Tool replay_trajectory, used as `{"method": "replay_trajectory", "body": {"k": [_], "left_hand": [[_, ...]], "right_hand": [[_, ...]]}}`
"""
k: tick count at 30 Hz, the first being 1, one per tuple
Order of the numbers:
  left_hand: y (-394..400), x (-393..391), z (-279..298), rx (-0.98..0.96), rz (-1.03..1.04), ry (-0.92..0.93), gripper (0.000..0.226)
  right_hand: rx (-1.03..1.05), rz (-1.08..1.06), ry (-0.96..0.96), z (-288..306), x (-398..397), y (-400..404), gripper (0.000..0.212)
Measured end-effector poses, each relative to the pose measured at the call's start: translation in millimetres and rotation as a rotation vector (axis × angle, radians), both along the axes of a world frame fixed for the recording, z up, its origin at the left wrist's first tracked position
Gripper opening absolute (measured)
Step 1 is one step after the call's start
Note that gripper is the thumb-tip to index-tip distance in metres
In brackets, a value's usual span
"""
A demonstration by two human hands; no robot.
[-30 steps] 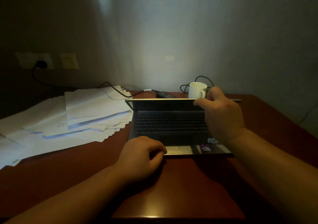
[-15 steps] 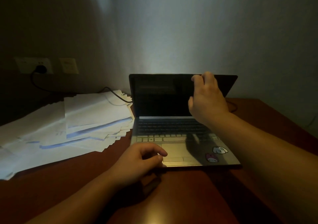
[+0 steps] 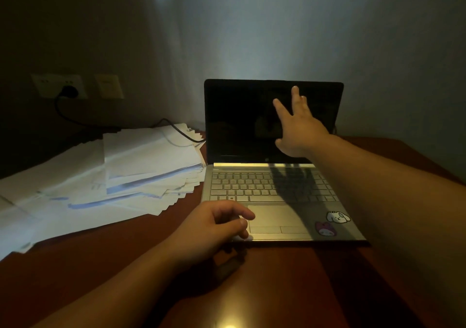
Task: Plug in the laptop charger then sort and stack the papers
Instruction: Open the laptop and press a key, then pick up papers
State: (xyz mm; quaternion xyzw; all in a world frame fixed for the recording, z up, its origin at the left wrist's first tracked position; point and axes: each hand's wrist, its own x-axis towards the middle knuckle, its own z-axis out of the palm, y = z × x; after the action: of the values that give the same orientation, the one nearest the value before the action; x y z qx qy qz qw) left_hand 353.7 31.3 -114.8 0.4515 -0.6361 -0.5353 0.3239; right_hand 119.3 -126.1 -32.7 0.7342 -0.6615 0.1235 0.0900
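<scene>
Loosely curled, the left hand [image 3: 214, 224] rests its grip on the laptop [image 3: 274, 201] front edge at centre frame, right hand [image 3: 296, 126] spread wide before the dark screen, papers [image 3: 100, 176] spread at left.

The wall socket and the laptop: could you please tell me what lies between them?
In the head view, a black cable runs from the wall socket over the spread pile of papers towards the laptop.
</scene>
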Motion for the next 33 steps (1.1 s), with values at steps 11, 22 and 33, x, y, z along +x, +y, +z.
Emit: {"method": "replay_trajectory", "body": {"k": [11, 22, 33], "left_hand": [[-3.6, -1.9, -12.0, -0.282, 0.039, -0.187, 0.024], [6.5, 30.8, 3.8, -0.483, 0.077, -1.067, 0.080], [3.0, 37.1, -5.9, -0.557, 0.023, -1.149, 0.071]], "right_hand": [[-0.140, -0.009, -0.148, -20.4, 16.6, 7.2, 0.091], [-0.009, 0.164, -0.213, -58.5, 51.9, 84.2, 0.079], [0.109, 0.167, -0.229, -74.3, 115.3, 111.1, 0.072]]}}
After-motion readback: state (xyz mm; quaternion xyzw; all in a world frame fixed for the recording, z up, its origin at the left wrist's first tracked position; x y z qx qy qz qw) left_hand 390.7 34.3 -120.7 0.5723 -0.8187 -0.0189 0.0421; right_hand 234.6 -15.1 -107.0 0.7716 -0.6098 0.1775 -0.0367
